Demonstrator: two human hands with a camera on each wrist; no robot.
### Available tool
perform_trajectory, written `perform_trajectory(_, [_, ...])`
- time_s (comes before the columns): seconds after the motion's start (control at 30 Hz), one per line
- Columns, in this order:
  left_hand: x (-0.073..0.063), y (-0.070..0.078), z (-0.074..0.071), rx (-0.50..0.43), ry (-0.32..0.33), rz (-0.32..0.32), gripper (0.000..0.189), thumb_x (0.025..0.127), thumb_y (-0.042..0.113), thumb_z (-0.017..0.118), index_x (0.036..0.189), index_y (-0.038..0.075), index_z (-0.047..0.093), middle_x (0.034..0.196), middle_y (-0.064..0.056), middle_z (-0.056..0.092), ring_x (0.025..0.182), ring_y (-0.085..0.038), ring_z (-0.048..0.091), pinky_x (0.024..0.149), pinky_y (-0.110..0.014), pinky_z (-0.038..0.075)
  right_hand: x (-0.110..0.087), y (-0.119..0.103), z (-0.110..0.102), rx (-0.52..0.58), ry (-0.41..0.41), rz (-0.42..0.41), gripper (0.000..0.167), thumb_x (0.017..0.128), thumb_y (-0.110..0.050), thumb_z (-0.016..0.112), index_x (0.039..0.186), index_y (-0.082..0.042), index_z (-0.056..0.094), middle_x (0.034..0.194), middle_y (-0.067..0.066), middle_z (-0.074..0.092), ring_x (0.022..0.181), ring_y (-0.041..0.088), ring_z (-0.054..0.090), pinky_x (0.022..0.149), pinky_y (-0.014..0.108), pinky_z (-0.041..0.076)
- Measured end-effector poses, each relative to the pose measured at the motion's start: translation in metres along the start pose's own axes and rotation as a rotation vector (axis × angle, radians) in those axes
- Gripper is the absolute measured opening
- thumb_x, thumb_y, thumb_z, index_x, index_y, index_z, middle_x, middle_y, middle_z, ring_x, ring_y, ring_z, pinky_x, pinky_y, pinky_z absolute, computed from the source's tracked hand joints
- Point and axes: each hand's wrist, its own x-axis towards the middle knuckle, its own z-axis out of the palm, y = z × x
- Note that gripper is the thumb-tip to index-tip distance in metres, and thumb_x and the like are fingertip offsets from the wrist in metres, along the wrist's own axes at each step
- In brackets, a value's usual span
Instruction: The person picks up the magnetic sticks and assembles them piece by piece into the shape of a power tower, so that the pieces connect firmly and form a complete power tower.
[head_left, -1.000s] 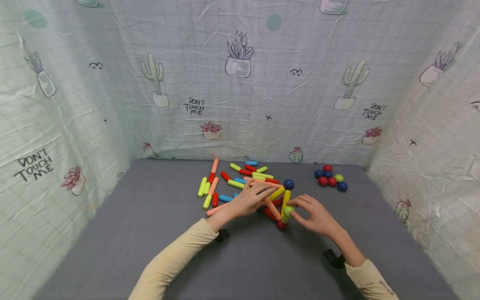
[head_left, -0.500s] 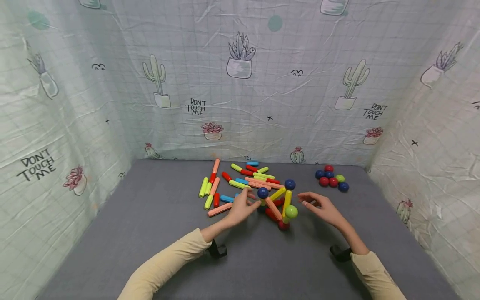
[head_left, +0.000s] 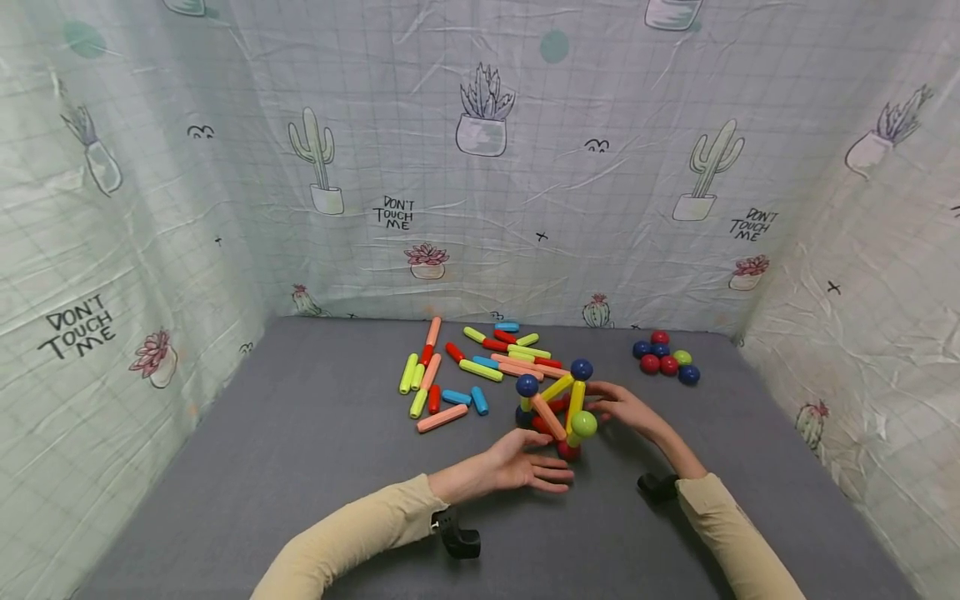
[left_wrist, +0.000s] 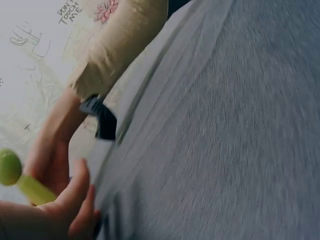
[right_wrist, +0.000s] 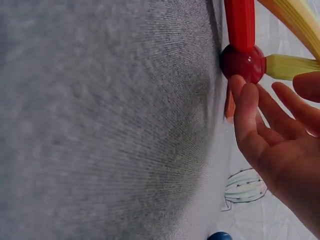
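A small frame built of toy rods and balls stands on the table, with a green ball [head_left: 584, 423] and blue balls [head_left: 581, 370] at its upper corners. Yellow rods [head_left: 576, 404] and an orange rod [head_left: 549, 417] link the corners. At its front base sits a red ball [head_left: 568, 451]. My left hand [head_left: 517, 467] reaches in front of that corner, palm turned up and fingers spread, holding nothing. Around the frame's right side my right hand [head_left: 618, 407] has loosely bent fingers; in the right wrist view its fingertips are right at a dark red ball [right_wrist: 243, 63].
Loose rods in yellow-green, red, blue and orange lie left of and behind the frame, among them an orange rod [head_left: 442, 418] and a blue rod [head_left: 479, 400]. Several balls [head_left: 669, 365] cluster at the back right. A printed cloth [head_left: 480, 208] walls the grey table [head_left: 337, 483].
My left hand let go near the upper left blue ball and swung to the frame's front. My right hand released the green ball, drew back right, then came in again beside the frame.
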Motion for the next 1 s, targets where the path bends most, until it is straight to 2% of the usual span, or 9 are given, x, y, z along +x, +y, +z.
perform_trajectory(0.1, [0.004,-0.005,0.003,-0.083,-0.028,0.043,0.057,0.09,0.013,0.031,0.142,0.009,0.007,0.14,-0.035,0.018,0.13,-0.045,0.024,0.105,-0.057,0.018,0.005,0.0,0.0,0.003,-0.024,0.032,0.045,0.093,-0.01,0.039,0.134,0.007,0.03,0.133,0.031,0.036,0.107,0.034,0.053,0.078,0.038,0.048])
perform_trajectory(0.17, [0.005,-0.006,0.004,-0.105,-0.034,0.072,0.058,0.089,0.013,0.03,0.142,0.007,0.006,0.139,-0.037,0.016,0.13,-0.046,0.023,0.106,-0.056,0.018,0.007,0.001,0.0,0.002,-0.043,0.041,0.045,0.092,-0.007,0.037,0.134,0.007,0.029,0.133,0.031,0.034,0.105,0.032,0.054,0.079,0.038,0.048])
perform_trajectory(0.3, [0.002,-0.004,0.004,-0.096,0.017,0.087,0.06,0.089,0.017,0.031,0.14,0.001,0.004,0.137,-0.04,0.014,0.129,-0.049,0.021,0.106,-0.055,0.019,0.006,0.002,-0.001,-0.009,-0.074,0.04,0.047,0.088,-0.002,0.037,0.133,0.008,0.029,0.13,0.032,0.034,0.1,0.031,0.055,0.078,0.037,0.048])
perform_trajectory(0.4, [-0.005,0.002,0.001,-0.038,0.096,0.077,0.058,0.089,0.019,0.032,0.138,0.0,0.007,0.135,-0.042,0.017,0.128,-0.049,0.024,0.105,-0.055,0.021,0.0,0.002,-0.003,-0.057,-0.083,0.025,0.046,0.085,0.001,0.038,0.13,0.009,0.034,0.125,0.032,0.038,0.093,0.028,0.055,0.072,0.035,0.047])
perform_trajectory(0.53, [-0.014,0.015,-0.01,0.068,0.197,0.111,0.053,0.089,0.02,0.034,0.135,-0.001,0.016,0.131,-0.042,0.026,0.123,-0.051,0.032,0.101,-0.057,0.027,-0.011,-0.001,-0.005,-0.123,-0.107,-0.003,0.043,0.082,0.001,0.039,0.124,0.01,0.041,0.117,0.03,0.046,0.085,0.024,0.055,0.067,0.032,0.046])
perform_trajectory(0.77, [-0.02,0.044,-0.039,0.18,0.269,0.189,0.053,0.09,0.021,0.036,0.134,-0.006,0.021,0.135,-0.038,0.027,0.124,-0.05,0.032,0.097,-0.059,0.031,-0.028,-0.003,0.0,-0.028,-0.236,-0.007,0.04,0.088,-0.003,0.039,0.126,0.012,0.037,0.116,0.03,0.048,0.09,0.025,0.057,0.069,0.03,0.048])
perform_trajectory(0.83, [-0.019,0.054,-0.045,0.287,0.273,0.201,0.05,0.092,0.02,0.036,0.133,-0.006,0.025,0.135,-0.035,0.029,0.123,-0.047,0.035,0.095,-0.057,0.035,-0.031,-0.005,0.004,-0.011,-0.256,-0.014,0.04,0.089,-0.003,0.039,0.127,0.011,0.037,0.115,0.029,0.049,0.091,0.026,0.057,0.069,0.03,0.048])
perform_trajectory(0.9, [-0.019,0.063,-0.05,0.481,0.297,0.244,0.044,0.093,0.019,0.038,0.129,-0.007,0.033,0.131,-0.031,0.039,0.116,-0.041,0.046,0.089,-0.05,0.044,-0.032,-0.01,0.007,-0.028,-0.241,-0.032,0.039,0.089,-0.004,0.039,0.125,0.011,0.04,0.113,0.028,0.051,0.09,0.028,0.057,0.068,0.03,0.048])
perform_trajectory(1.0, [-0.019,0.079,-0.058,0.967,0.371,0.414,0.032,0.091,0.014,0.046,0.117,-0.005,0.049,0.111,-0.022,0.059,0.093,-0.029,0.062,0.073,-0.037,0.052,-0.031,-0.019,0.009,-0.144,-0.112,-0.096,0.032,0.088,-0.003,0.042,0.117,0.007,0.049,0.105,0.025,0.056,0.086,0.03,0.058,0.064,0.027,0.047])
